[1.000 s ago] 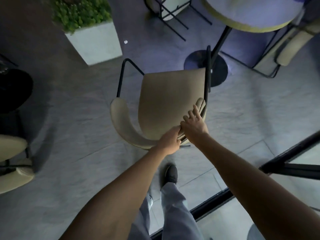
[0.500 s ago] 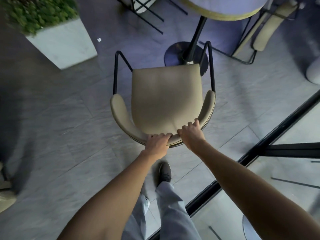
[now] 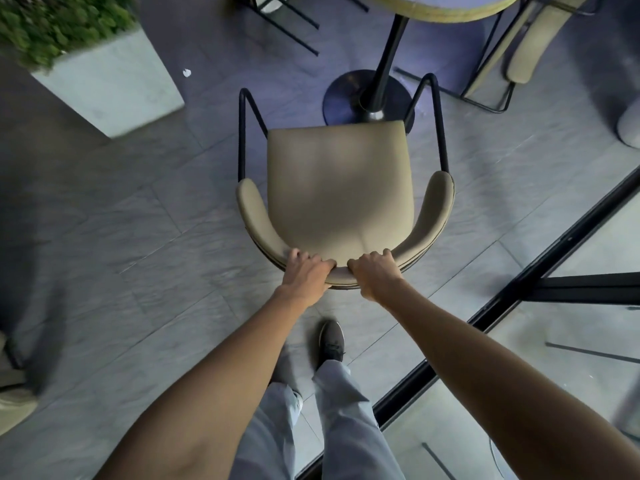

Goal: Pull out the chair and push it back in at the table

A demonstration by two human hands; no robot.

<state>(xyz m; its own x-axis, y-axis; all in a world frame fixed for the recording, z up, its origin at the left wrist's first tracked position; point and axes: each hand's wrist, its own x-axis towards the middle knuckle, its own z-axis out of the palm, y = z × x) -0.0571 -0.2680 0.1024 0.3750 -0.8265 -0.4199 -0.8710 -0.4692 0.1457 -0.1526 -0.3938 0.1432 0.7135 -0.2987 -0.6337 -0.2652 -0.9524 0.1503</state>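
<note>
The chair [image 3: 341, 188] is seen from above on the tiled floor [image 3: 121, 237], its seat turned towards the table [image 3: 446, 8]. The whole beige seat is in open view, and its front edge is met in the picture by the round black base [image 3: 346, 95] of the table's pedestal. Whether the two touch cannot be told. Black metal tubes [image 3: 242, 133] are seen rising at both front corners of the seat and joining the ends of the curved backrest [image 3: 434, 202].

The backrest is gripped at its middle by both hands. The left hand [image 3: 306, 271] is closed over the top of the padding, with the fingers curled onto the inner side. The right hand [image 3: 374, 271] is closed over it in the same way, just beside the left, and a narrow gap is left between them. Both bare forearms are stretched forward.

A dark shoe [image 3: 331, 341] and grey trousers [image 3: 346, 427] are seen below the hands, behind the chair. A white planter [image 3: 107, 84] filled with green foliage [image 3: 59, 26] is set on the floor well to the left of the chair, and a small white scrap [image 3: 187, 73] lies near it. A second beige chair [image 3: 530, 50] is placed at the table's far right side. The right edge of the floor is bounded by a black frame [image 3: 519, 282] holding glass.
</note>
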